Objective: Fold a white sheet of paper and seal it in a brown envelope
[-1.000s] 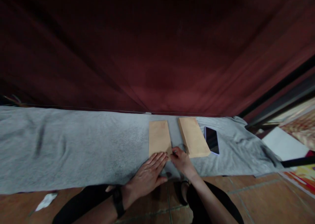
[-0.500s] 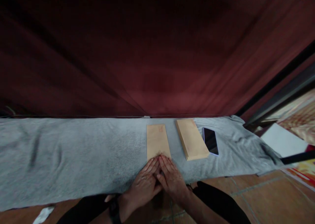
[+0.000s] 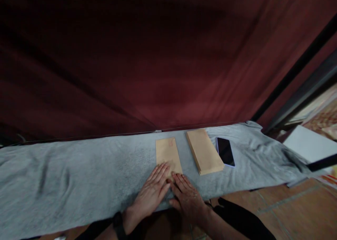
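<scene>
A single brown paper envelope (image 3: 166,151) with small red print near its far end lies flat on a grey cloth (image 3: 105,169). My left hand (image 3: 153,186) rests flat on the envelope's near left part, fingers stretched out. On its near right corner lie the fingertips of my right hand (image 3: 186,194), also stretched out. Neither hand grips anything. The near edge of the envelope is partly hidden under the hands. Just to the right sits a neat stack of brown envelopes (image 3: 204,152).
A dark-screened phone (image 3: 225,151) lies right of the stack. Behind the cloth hangs a dark red curtain (image 3: 168,75). A white panel (image 3: 310,143) stands at the right, near a dark metal frame. Brown floor tiles (image 3: 279,205) show below the cloth's front edge.
My hands have moved apart from each other, the left going up over the envelope and the right a little to the right. The view has tilted slightly.
</scene>
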Action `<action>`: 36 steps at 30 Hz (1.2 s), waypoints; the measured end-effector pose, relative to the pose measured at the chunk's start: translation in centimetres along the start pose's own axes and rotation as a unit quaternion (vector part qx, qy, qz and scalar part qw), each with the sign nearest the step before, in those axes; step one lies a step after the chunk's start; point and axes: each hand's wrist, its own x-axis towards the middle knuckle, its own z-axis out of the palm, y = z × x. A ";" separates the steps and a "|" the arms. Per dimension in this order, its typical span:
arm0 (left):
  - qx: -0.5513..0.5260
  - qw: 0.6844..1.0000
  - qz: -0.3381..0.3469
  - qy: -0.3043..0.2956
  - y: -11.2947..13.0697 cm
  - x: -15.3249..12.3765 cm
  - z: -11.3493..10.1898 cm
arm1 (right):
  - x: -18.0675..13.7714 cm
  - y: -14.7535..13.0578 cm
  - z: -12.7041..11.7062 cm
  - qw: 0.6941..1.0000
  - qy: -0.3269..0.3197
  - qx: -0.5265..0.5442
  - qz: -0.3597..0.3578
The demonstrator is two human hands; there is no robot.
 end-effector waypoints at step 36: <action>-0.007 0.997 -0.012 -0.078 -5.0 12.0 4.2 | 0.5 0.2 -0.7 0.998 -0.036 0.042 -0.001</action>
